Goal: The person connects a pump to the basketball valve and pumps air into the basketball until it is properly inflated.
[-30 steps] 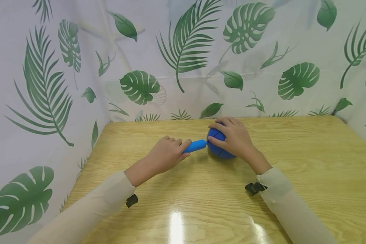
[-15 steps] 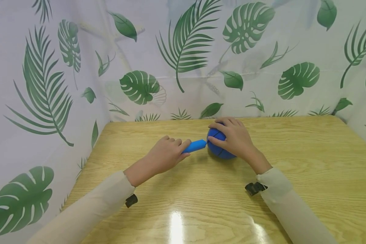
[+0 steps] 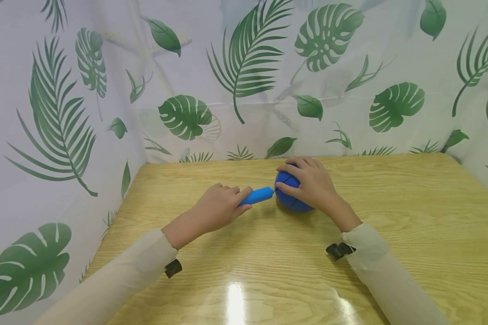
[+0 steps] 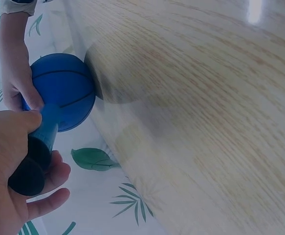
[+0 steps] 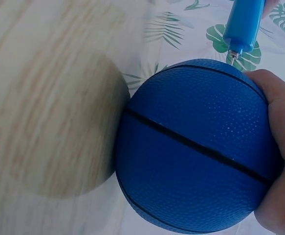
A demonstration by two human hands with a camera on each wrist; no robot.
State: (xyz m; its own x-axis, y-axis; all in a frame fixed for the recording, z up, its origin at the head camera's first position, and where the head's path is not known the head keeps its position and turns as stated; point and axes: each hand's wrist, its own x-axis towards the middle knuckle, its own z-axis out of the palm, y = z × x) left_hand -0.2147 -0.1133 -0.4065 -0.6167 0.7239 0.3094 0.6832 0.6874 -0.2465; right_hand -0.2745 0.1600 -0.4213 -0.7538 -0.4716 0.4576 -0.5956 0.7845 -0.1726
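Observation:
A blue basketball (image 3: 290,198) with black seams sits on the table, and my right hand (image 3: 309,180) grips it from above and the right, fingers spread over its curve. My left hand (image 3: 219,205) holds a small blue ball pump (image 3: 258,195), which lies roughly level and points at the ball's left side. In the right wrist view the pump's metal needle (image 5: 232,59) meets the ball's surface; how deep it goes cannot be seen. The left wrist view shows the pump's black end (image 4: 31,169) between thumb and fingers.
Beneath both hands is a light wood-grain table (image 3: 390,225). A white cloth (image 3: 268,128) printed with green leaves hangs behind it and along its sides. Dark wrist cameras (image 3: 173,268) are strapped at both sleeves.
My left hand has drawn back slightly to the left, and a little more of the pump's blue body shows. The right hand and the basketball stay in place.

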